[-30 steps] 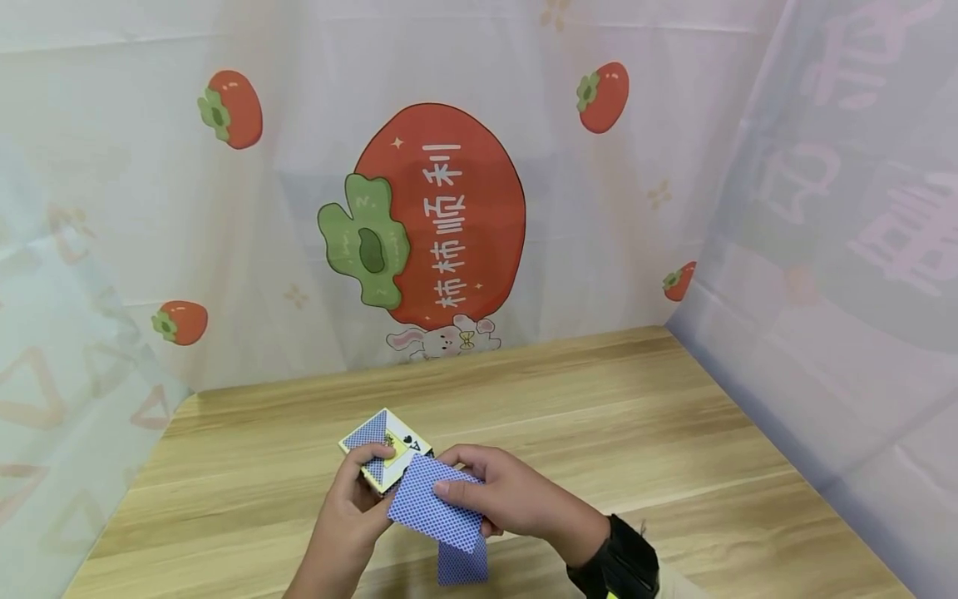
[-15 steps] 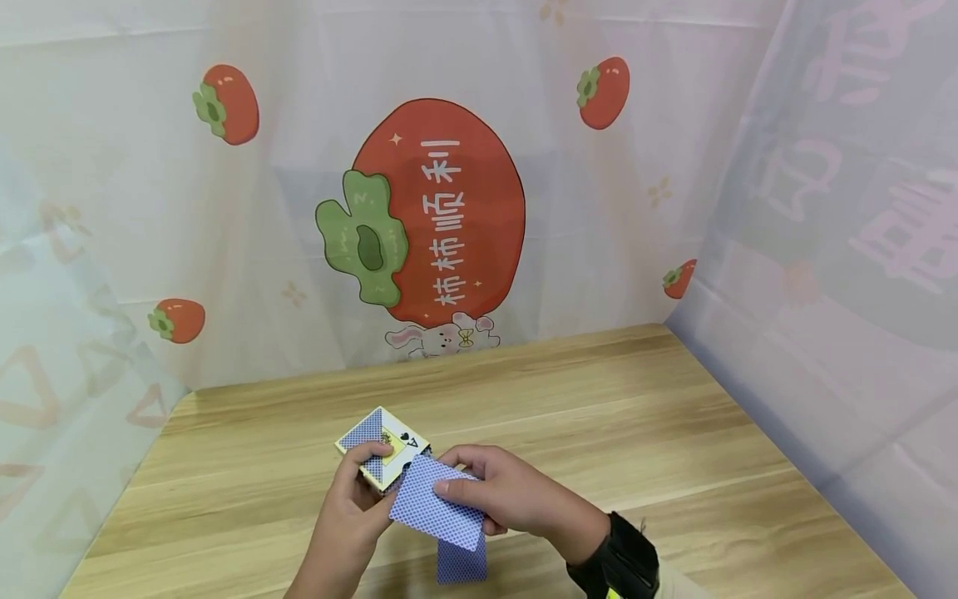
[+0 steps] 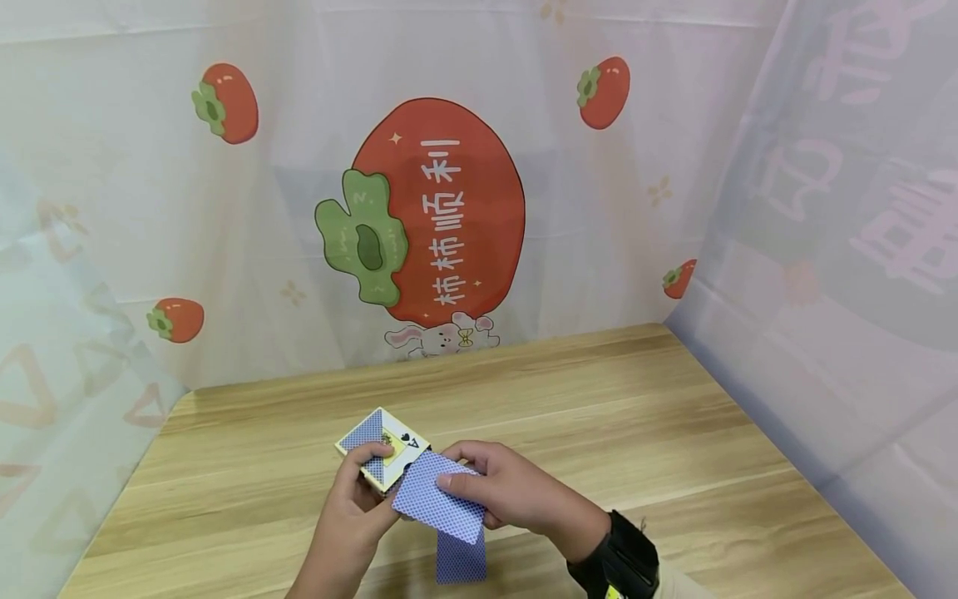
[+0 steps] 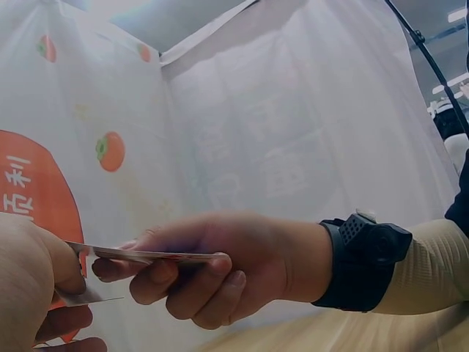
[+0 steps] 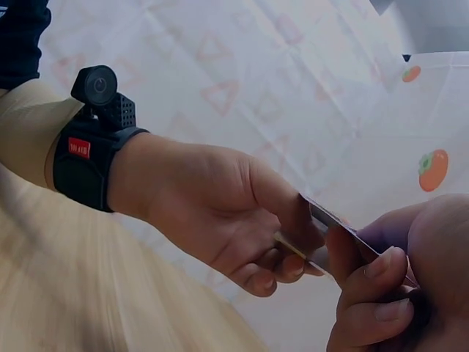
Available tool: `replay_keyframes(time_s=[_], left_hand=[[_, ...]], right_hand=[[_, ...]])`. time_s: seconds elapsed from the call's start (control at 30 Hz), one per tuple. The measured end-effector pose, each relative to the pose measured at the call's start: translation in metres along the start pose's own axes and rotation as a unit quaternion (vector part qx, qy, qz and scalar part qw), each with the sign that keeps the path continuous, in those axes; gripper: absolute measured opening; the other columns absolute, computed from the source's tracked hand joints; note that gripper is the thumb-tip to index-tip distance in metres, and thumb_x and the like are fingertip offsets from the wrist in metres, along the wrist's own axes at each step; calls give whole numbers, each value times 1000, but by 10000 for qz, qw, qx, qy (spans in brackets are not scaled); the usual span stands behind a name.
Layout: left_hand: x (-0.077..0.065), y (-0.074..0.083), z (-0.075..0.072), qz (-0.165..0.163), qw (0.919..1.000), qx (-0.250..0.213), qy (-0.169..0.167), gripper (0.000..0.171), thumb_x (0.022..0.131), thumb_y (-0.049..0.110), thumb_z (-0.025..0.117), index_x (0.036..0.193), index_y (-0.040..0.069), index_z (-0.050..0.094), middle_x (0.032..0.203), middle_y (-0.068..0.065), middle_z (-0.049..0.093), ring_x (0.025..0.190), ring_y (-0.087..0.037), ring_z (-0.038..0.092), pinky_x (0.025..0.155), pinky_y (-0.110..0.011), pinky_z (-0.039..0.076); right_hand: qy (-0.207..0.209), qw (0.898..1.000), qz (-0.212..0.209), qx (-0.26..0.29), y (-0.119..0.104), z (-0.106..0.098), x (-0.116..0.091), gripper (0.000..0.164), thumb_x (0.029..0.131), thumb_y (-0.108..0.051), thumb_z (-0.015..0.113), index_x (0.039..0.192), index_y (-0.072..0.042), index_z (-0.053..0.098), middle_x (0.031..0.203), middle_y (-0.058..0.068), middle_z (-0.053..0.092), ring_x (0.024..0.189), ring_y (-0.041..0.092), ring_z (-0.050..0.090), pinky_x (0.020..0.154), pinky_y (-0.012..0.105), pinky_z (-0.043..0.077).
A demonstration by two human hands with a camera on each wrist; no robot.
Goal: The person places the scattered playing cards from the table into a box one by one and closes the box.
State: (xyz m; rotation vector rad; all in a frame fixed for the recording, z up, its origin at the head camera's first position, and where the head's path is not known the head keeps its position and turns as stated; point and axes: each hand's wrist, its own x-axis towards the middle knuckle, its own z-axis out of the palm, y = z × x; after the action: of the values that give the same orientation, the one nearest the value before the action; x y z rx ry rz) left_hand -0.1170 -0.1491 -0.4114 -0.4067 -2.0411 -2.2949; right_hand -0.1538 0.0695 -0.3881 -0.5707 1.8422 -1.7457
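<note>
My left hand (image 3: 350, 497) grips a playing-card box (image 3: 388, 456) printed with an ace of spades and a blue pattern, a finger bent over its top face. In my right hand (image 3: 512, 489) a blue-backed playing card (image 3: 434, 501) is pinched, thumb on top and fingers underneath. Its near corner overlaps the box and sits at my left thumb. Lower down, a second blue-backed card (image 3: 461, 561) shows, its upper part hidden behind the held one. From the left wrist, the pinched card appears edge-on above the curled fingers (image 4: 198, 297) of the right hand.
Beneath both hands spreads a wood-grain table (image 3: 636, 416). A white cloth (image 3: 584, 216) with printed persimmons stands behind it and along both sides. My right wrist carries a black strap (image 3: 617, 557) with a camera.
The right hand and its card have shifted very slightly up and to the right. Over the second, the box has moved a little left in view; both holds are the same.
</note>
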Motion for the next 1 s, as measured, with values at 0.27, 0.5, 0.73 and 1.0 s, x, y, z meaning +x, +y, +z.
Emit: replay_keyframes(time_s=[0.27, 0.5, 0.73, 1.0], left_hand=[[-1, -2, 3, -42, 10000, 51, 33, 52, 90, -14, 62, 133, 1, 37, 109, -20, 50, 86, -15, 61, 70, -27, 58], [-2, -3, 3, -385, 9990, 213, 109, 53, 91, -10, 63, 135, 4, 36, 116, -22, 49, 92, -18, 60, 73, -28, 58], [-3, -3, 5, -345, 9991, 206, 122, 52, 91, -11, 63, 134, 3, 36, 118, -23, 49, 96, -19, 62, 74, -28, 58], [-2, -5, 7, -299, 9995, 84, 31, 52, 90, -12, 63, 132, 1, 36, 118, -25, 49, 98, -16, 63, 76, -28, 59]], right_hand=[[176, 9993, 114, 308, 0, 3, 0, 26, 102, -29, 63, 119, -10, 61, 74, 5, 66, 43, 7, 45, 40, 18, 34], [127, 9965, 88, 819, -1, 4, 0, 35, 100, -22, 65, 127, -4, 53, 81, 10, 70, 47, 7, 57, 43, 20, 49], [129, 9883, -30, 1522, -2, 2, 3, 46, 95, -5, 69, 132, 1, 42, 94, 13, 67, 62, 11, 67, 59, 27, 60], [134, 9868, -576, 1509, 0, 1, 4, 58, 92, 4, 69, 140, 4, 37, 115, 16, 61, 82, 18, 71, 77, 34, 62]])
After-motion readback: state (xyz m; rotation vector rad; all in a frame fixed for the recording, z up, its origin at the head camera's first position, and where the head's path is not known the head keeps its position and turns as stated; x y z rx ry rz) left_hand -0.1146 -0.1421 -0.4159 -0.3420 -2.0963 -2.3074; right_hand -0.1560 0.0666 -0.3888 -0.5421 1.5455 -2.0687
